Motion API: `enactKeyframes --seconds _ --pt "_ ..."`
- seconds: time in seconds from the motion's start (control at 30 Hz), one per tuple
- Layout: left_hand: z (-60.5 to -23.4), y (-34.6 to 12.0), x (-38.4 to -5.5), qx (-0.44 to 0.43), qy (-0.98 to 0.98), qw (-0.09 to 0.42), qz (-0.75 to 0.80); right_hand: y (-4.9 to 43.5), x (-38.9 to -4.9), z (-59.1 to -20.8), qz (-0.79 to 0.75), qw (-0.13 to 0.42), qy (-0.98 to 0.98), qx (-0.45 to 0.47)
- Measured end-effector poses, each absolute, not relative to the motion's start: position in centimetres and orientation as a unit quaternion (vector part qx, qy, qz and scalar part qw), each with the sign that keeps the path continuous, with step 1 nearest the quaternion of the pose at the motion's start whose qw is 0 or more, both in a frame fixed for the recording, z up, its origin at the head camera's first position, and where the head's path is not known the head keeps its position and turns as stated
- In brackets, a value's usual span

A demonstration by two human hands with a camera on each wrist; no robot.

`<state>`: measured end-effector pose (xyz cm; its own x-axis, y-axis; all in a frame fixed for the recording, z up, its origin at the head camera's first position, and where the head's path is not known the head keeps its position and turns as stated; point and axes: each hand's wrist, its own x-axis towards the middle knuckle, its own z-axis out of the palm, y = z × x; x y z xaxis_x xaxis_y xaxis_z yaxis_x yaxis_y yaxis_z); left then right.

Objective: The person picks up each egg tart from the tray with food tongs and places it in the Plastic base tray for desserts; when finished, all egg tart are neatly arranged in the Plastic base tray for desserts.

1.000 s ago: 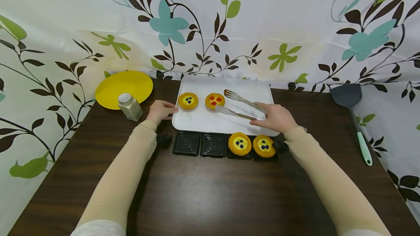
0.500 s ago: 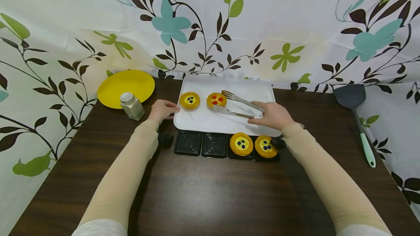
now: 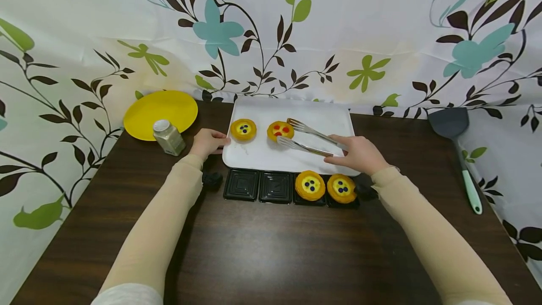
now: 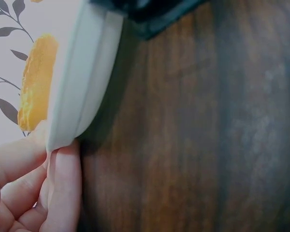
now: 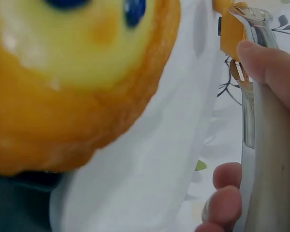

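My left hand point(image 3: 207, 143) grips the left edge of a white tray point(image 3: 258, 156), thumb on top and fingers beneath, as the left wrist view shows. Metal tongs point(image 3: 308, 148) are in my right hand point(image 3: 360, 153), held between thumb and fingers. Their tips lie on either side of an egg tart with red pieces point(image 3: 277, 128) on the tray. To its left, an egg tart with dark blue berries point(image 3: 243, 130) sits on the same tray. Two similar blue-berry tarts point(image 3: 310, 185) rest in square black trays at the front right, one of them large in the right wrist view.
Two black square trays point(image 3: 241, 185) without tarts line the white tray's front edge. At the left stand a yellow plate point(image 3: 139, 116) and a shaker jar point(image 3: 169, 138). A turner with a green handle point(image 3: 471, 192) lies at the right. A patterned cloth point(image 3: 271, 27) hangs behind.
The red-topped tart has shifted slightly to the right on the tray, and the tongs' tips are slightly closer around it. My left hand keeps its grip on the tray edge.
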<state>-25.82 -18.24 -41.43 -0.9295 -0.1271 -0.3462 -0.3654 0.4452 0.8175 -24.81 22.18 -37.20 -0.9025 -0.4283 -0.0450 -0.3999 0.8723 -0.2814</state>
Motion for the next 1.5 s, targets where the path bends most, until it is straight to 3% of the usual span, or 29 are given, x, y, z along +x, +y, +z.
enactKeyframes --seconds 0.87,1.5 --pt "-41.5 -18.4 -26.0 -0.142 0.842 0.125 0.506 24.0 -16.4 -37.6 -0.175 0.049 0.953 -0.242" --pt "-41.2 -18.1 -25.5 -0.14 0.842 0.121 0.507 23.7 -14.3 -38.6 -0.148 0.008 0.948 -0.283"
